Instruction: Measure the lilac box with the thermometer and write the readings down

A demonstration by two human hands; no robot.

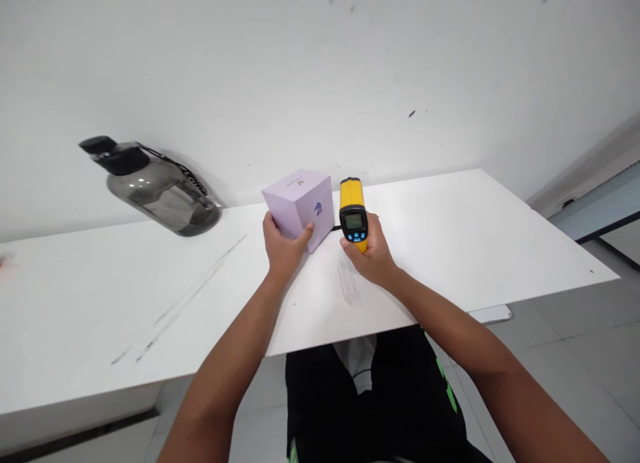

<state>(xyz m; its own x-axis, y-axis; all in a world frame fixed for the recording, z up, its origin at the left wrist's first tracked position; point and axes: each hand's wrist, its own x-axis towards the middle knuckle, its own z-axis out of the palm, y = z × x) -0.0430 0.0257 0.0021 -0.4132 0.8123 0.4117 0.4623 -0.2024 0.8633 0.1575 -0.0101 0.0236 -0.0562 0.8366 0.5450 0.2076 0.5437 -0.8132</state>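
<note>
A lilac cardboard box (300, 206) with a small purple emblem on its front stands near the wall. My left hand (285, 246) grips the lower part of this box, thumb on the front face and fingers round the left side. Just to the right, my right hand (374, 255) is wrapped round the handle of a yellow and black infrared thermometer (353, 210). Its small grey screen and blue buttons face me, and its front end points toward the wall. A short dark strip shows between the box and the thermometer; I cannot make out what it is.
A large grey see-through water bottle (160, 190) with a black lid and strap stands at the back left. The white table (450, 250) runs along a white wall (310, 76) and carries dark scuff marks. A glass-topped surface (600, 200) lies beyond its right end.
</note>
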